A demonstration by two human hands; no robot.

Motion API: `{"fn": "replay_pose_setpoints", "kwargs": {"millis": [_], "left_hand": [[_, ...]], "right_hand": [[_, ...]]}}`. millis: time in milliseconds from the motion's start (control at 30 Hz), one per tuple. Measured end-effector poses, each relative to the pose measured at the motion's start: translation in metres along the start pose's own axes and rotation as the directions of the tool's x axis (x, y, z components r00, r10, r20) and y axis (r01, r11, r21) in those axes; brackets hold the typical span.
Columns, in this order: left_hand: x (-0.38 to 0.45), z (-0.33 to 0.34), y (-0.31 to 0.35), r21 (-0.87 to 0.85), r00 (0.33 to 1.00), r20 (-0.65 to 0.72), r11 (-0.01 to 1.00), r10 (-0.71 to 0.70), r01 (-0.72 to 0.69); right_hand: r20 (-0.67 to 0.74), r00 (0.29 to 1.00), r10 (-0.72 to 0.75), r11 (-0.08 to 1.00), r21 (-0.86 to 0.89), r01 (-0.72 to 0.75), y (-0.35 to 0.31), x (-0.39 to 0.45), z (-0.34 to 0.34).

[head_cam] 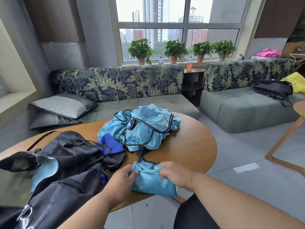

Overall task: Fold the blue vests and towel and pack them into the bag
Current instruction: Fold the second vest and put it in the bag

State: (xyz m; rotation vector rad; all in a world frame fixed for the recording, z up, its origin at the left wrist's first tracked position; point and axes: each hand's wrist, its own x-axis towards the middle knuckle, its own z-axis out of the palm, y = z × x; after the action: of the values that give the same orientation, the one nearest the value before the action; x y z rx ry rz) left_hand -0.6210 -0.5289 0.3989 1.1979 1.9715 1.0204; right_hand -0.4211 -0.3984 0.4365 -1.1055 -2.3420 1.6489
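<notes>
Head view looks down over a rounded wooden table (189,146) with visible grain, standing on a pale grey tiled floor (247,162) in a room with a big window (179,25) and four potted plants (175,50) along the sill. Behind the table runs a sofa (125,90) with a grey-green seat and a leaf-printed back; two grey cushions (61,106) lie stacked at its left end, and a second matching seat (239,106) to the right carries a black backpack (272,88). Open floor lies between the table's right edge and that seat, and the leg of another wooden table (285,134) crosses the far right. At the near edge of the table, both hands grip a folded blue vest (148,179) of thin, slightly shiny mesh: the left hand (120,180) pinches its left end with thumb over curled fingers, and the right hand (178,176) curls its fingers into the cloth on the right. The vest's lower corner hangs just past the table edge. Farther back, in the middle of the table, sits a crumpled pile of blue vests (142,128) with dark trim. A darker blue towel (109,142) lies just left of the pile, partly under the strap of a black fabric bag (69,156), which sprawls limp across the left of the table, its mouth gaping with light blue cloth showing inside.
</notes>
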Motion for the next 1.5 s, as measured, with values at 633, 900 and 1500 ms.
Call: {"fn": "replay_pose_setpoints", "kwargs": {"millis": [633, 900, 1500], "left_hand": [[0.042, 0.019, -0.015, 0.332, 0.907, -0.260, 0.851, -0.331, 0.406], [0.037, 0.021, 0.004, -0.016, 0.900, -0.161, 0.913, -0.405, 0.408], [-0.050, -0.090, 0.052, -0.502, 1.000, -0.030, 0.865, 0.009, -0.023]], "right_hand": [[-0.207, 0.978, 0.002, 0.889, -0.448, -0.097, 0.036, 0.060, 0.007], [-0.143, 0.989, 0.036, 0.948, -0.307, -0.079, 0.040, 0.061, 0.009], [0.543, 0.831, -0.123, 0.963, 0.266, -0.032, -0.044, 0.031, 0.038]]}}
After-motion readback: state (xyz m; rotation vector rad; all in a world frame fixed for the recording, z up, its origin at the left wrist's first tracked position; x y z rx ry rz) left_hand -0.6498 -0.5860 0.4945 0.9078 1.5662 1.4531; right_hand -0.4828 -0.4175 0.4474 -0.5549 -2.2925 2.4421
